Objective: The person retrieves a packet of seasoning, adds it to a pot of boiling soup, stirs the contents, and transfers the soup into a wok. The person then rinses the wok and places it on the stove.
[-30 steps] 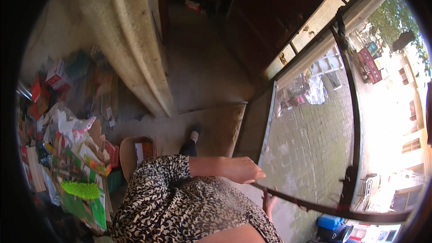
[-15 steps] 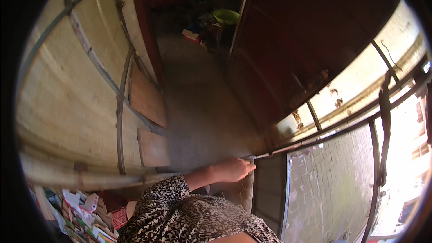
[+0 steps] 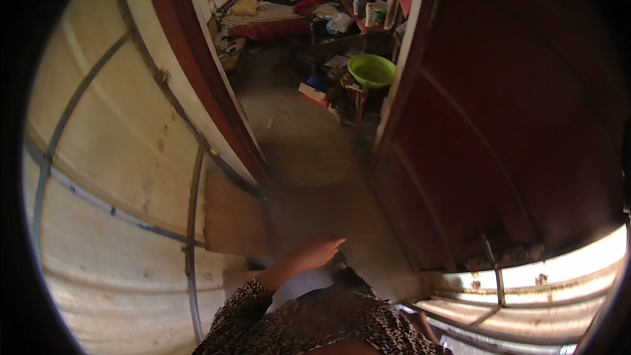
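My left hand [image 3: 319, 252] is held out in front of my body over the grey floor [image 3: 305, 207]. Its fingers reach out to the right and it holds nothing that I can see; it touches neither wall nor door. A dark patterned sleeve [image 3: 243, 306] covers the upper part of that arm. Beyond the hand stands a doorway with a dark red frame [image 3: 197, 69]. The dark red door [image 3: 513, 112] fills the right side. A small patch of bare skin shows at the lower right of my body, but no right hand can be made out.
Pale panels on metal bars [image 3: 112, 164] line the left side, with a brown board [image 3: 233, 213] at their foot. Inside the room are a green basin [image 3: 373, 70], a small box [image 3: 312, 93] on the floor, a bed [image 3: 266, 23] and a cluttered table [image 3: 368, 23].
My left hand has come off the edge of the metal gate. I have moved forward; the doorway and room look nearer, and the gate has mostly left view at the lower right.
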Demonstrator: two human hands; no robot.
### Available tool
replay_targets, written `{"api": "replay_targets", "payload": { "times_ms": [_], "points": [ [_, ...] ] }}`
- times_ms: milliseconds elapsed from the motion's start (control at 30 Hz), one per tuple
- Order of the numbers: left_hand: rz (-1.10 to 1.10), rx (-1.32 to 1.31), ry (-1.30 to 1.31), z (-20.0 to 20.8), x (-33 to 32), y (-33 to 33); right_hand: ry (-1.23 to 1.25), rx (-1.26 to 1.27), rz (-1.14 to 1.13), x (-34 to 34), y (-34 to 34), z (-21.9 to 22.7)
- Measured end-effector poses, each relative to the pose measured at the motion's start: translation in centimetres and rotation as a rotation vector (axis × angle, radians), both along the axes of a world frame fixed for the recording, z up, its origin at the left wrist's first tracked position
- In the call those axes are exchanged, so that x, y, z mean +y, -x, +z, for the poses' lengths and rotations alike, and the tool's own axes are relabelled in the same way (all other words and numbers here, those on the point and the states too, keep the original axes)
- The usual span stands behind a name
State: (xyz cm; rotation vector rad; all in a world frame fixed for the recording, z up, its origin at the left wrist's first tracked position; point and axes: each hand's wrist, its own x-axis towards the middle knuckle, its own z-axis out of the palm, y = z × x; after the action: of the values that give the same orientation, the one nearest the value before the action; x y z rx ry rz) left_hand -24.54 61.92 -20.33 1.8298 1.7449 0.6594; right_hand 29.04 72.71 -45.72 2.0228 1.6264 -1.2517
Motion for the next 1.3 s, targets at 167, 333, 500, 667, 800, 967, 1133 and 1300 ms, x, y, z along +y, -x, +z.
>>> {"api": "replay_targets", "payload": {
  "times_ms": [167,333,500,667,800,967,1133,1300],
  "points": [
    [0.185,-0.126,0.035,-0.2,3.5,12.2,-0.264,0.086,0.282,23.7,12.9,1.1],
    [0.402,-0.151,0.223,-0.6,8.4,22.8,-0.235,0.457,0.245,37.8,44.1,7.5],
    [0.308,-0.163,0.094,-4.2,20.6,34.6,-0.241,0.405,0.63,51.3,57.8,1.6],
    [0.269,0.021,0.127,-3.3,30.7,49.8,0.206,0.504,0.207,52.4,65.7,-0.6],
    [0.345,-0.059,0.156,-2.7,37.3,61.6,0.203,0.242,0.38,55.4,76.7,-1.2],
    [0.445,-0.15,0.01,-1.4,45.5,76.5,0.227,0.205,0.486,62.4,93.8,-3.0],
    [0.526,-0.165,0.168,-2.2,52.2,91.2,0.214,0.288,0.66,71.7,115.3,-5.0],
    [0.696,-0.219,0.124,-0.7,54.0,104.5,-0.219,0.538,0.967,84.0,141.6,-1.3]
  ]
}}
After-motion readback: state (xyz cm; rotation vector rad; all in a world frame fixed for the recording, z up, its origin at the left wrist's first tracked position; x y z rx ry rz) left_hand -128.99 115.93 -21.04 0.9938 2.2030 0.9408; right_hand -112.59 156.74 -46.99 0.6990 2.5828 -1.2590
